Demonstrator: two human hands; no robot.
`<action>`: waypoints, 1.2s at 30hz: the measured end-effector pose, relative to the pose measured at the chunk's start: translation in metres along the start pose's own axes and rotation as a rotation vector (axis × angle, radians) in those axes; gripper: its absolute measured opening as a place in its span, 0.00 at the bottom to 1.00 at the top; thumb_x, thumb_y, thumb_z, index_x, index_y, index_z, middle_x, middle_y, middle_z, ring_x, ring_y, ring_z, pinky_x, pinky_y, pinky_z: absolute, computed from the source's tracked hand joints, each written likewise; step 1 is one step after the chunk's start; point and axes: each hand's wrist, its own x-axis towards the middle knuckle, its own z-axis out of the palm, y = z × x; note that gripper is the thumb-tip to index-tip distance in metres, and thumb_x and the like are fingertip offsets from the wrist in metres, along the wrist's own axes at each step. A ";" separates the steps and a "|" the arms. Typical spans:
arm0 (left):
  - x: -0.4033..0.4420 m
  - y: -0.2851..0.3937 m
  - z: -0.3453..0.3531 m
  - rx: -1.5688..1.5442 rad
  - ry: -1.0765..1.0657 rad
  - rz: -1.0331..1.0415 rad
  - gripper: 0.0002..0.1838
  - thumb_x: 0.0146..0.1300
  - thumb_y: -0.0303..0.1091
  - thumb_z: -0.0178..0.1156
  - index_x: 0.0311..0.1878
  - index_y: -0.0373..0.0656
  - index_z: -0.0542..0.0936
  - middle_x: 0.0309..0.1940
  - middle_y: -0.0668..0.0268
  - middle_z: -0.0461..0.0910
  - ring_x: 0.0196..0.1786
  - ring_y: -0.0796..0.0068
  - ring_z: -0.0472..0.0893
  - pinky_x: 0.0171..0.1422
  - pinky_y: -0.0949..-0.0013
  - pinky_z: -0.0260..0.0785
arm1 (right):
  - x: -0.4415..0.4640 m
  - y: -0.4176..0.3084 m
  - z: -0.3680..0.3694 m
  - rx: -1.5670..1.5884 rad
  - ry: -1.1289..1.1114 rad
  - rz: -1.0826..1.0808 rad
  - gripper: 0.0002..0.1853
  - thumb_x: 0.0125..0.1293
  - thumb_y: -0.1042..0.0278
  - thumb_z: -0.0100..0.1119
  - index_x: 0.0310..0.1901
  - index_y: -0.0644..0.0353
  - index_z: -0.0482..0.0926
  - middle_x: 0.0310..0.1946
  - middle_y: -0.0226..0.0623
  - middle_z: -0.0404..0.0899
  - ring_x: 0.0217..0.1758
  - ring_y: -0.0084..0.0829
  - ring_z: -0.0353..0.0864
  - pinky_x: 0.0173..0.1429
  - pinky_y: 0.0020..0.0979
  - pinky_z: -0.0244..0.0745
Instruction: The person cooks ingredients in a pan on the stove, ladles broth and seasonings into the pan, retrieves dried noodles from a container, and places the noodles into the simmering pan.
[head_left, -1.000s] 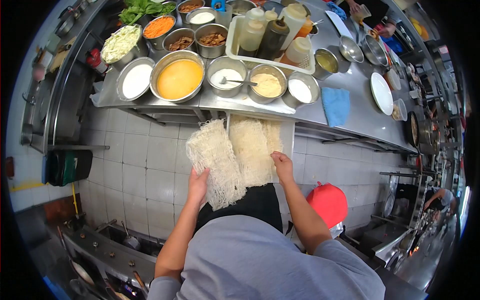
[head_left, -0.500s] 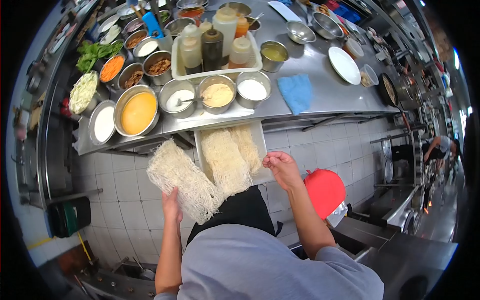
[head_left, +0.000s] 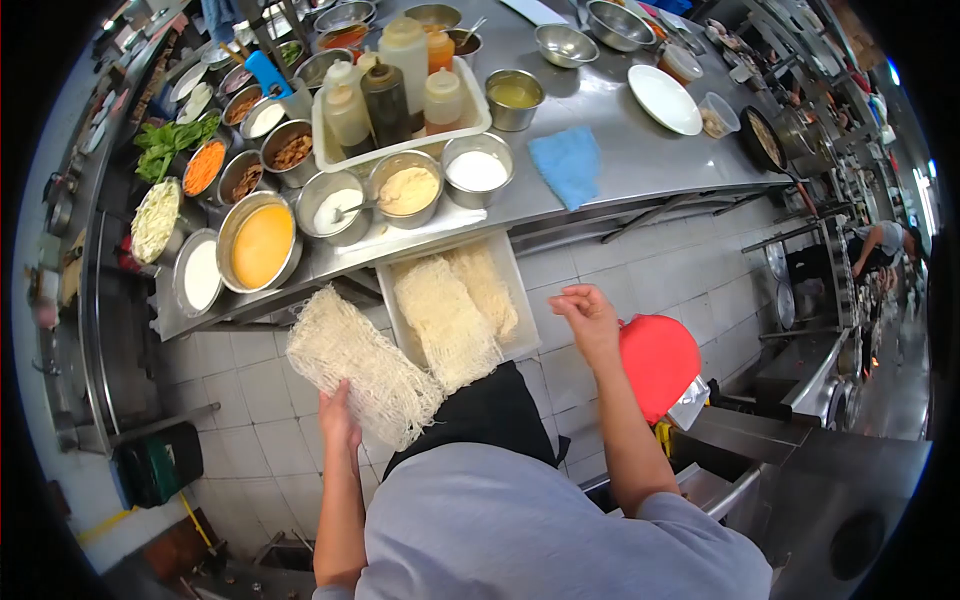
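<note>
My left hand (head_left: pixel 340 415) grips the lower left edge of a pale, flat block of dried rice noodles (head_left: pixel 365 370), which it holds tilted beside the drawer. Loose strands hang from the block's lower end. To the right of the drawer, my right hand (head_left: pixel 588 318) is raised in the air with its fingers bent together in a pinch. Whatever may be between those fingertips is too small to make out. The white plastic drawer bin (head_left: pixel 525 325), pulled out below the counter, holds more noodle blocks (head_left: pixel 450 325); the front one overhangs its near edge.
On the steel counter (head_left: pixel 640 165) stand a bowl of orange liquid (head_left: pixel 262 245), bowls of white and yellowish powder, a tray of squeeze bottles (head_left: pixel 470 125), and a blue cloth (head_left: pixel 566 166). A red rounded object (head_left: pixel 658 368) is right of my arm. Another person (head_left: pixel 885 245) bends at the far right.
My right hand has moved a little right, away from the bin. My left hand still holds the noodle block in much the same place. The view has shifted slightly.
</note>
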 end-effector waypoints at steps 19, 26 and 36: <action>-0.013 -0.021 -0.039 -0.120 0.082 0.078 0.26 0.69 0.25 0.55 0.68 0.38 0.63 0.62 0.54 0.73 0.62 0.58 0.75 0.66 0.56 0.69 | 0.060 0.134 0.134 -0.883 -0.193 -0.058 0.35 0.53 0.65 0.71 0.62 0.68 0.70 0.55 0.58 0.75 0.56 0.50 0.77 0.61 0.42 0.73; -0.020 -0.029 -0.049 -0.173 0.121 0.110 0.25 0.69 0.25 0.56 0.67 0.38 0.63 0.62 0.54 0.73 0.62 0.60 0.75 0.67 0.58 0.68 | 0.073 0.154 0.123 -0.279 -0.392 0.525 0.25 0.63 0.65 0.67 0.59 0.67 0.73 0.46 0.42 0.83 0.47 0.32 0.82 0.52 0.33 0.76; -0.010 -0.034 -0.044 -0.220 0.013 -0.025 0.26 0.68 0.26 0.57 0.67 0.38 0.62 0.62 0.54 0.73 0.61 0.58 0.76 0.65 0.55 0.71 | 0.078 0.102 0.030 0.166 -0.641 0.729 0.22 0.71 0.76 0.52 0.66 0.65 0.68 0.55 0.39 0.80 0.55 0.31 0.81 0.61 0.34 0.76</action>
